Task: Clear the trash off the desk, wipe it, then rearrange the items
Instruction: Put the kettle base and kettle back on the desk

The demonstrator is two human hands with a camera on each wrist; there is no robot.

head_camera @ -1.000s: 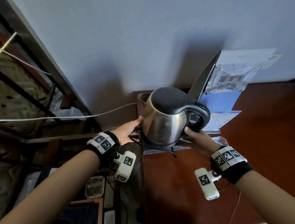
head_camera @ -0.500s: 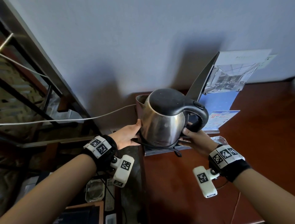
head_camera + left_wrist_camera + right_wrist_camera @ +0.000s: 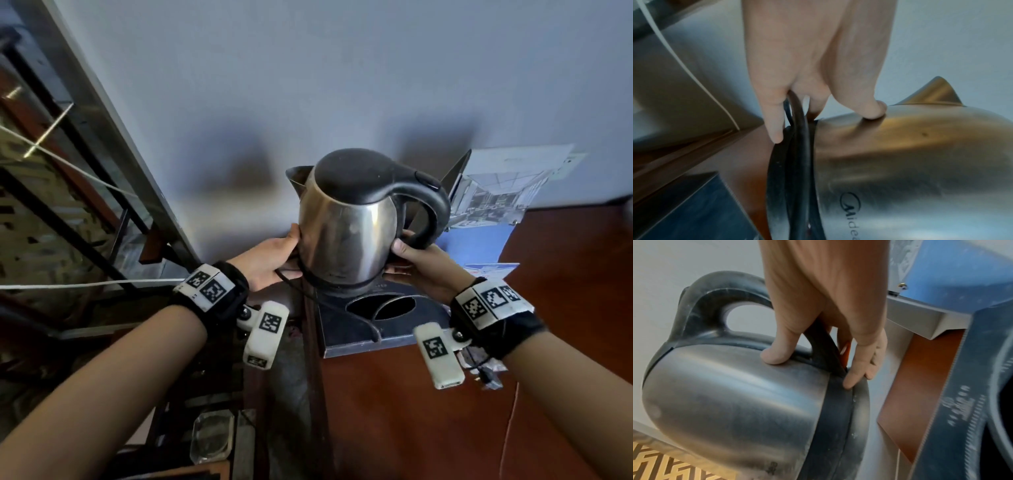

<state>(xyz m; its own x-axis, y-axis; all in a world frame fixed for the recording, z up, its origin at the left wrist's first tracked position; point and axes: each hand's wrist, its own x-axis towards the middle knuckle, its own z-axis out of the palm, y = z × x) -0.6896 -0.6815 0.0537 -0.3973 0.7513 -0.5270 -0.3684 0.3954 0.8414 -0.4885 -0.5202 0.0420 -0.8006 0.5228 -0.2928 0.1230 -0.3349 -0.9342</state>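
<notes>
My left hand (image 3: 270, 255) and right hand (image 3: 423, 265) grip steel kettle (image 3: 346, 222) with base, fingers curled underneath, above dark box (image 3: 342, 329) on bench (image 3: 445, 411).

Left hand (image 3: 813, 65) on steel kettle (image 3: 910, 162), black cord (image 3: 797, 146) between fingers (image 3: 774, 123)

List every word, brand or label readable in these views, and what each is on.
"Mide", cut off at the frame edge: on the steel kettle.
Pale print on the dark tissue box: too blurred to read.
Brochures: print too small.
Wrist markers: square codes, no words.
</notes>
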